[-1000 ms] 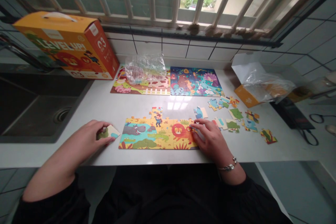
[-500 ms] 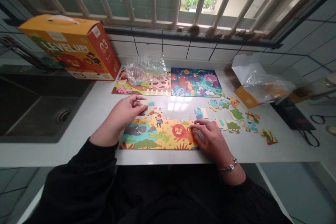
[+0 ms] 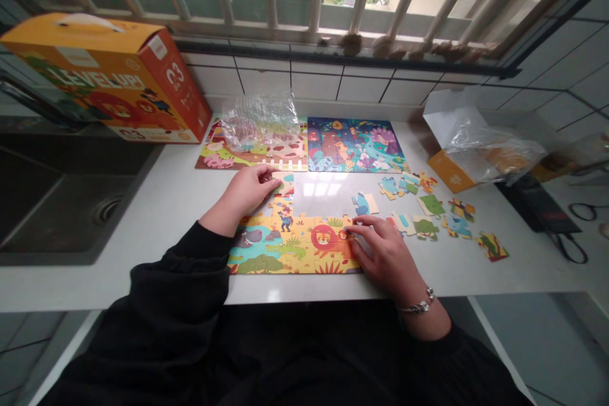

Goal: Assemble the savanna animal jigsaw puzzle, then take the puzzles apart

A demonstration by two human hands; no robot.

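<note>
A partly assembled jigsaw puzzle (image 3: pixel 299 248) with a lion, a crocodile and a hippo lies on the counter before me. At its upper left, my left hand (image 3: pixel 250 195) is closed, thumb and fingers pinching a puzzle piece (image 3: pixel 287 183) in line with the column above the figure in blue. Part of that piece is hidden by the hand. My right hand (image 3: pixel 384 255) rests at the puzzle's right side, fingers loosely bent and apart, fingertips touching it by the lion cub. Near this hand lies a loose blue animal piece (image 3: pixel 361 204).
Several loose pieces (image 3: pixel 431 205) are scattered to the right. Behind stand two finished puzzles, a farm one (image 3: pixel 228 155) under crumpled plastic wrap (image 3: pixel 261 120) and a night scene (image 3: pixel 354 146). An orange box (image 3: pixel 109 85) is beside the sink (image 3: pixel 80 203); an opened box (image 3: pixel 451 168) stands right.
My left hand has moved right with the piece, bringing it over the column at the puzzle's upper left. My right hand stays by the right side. The view has shifted slightly.
</note>
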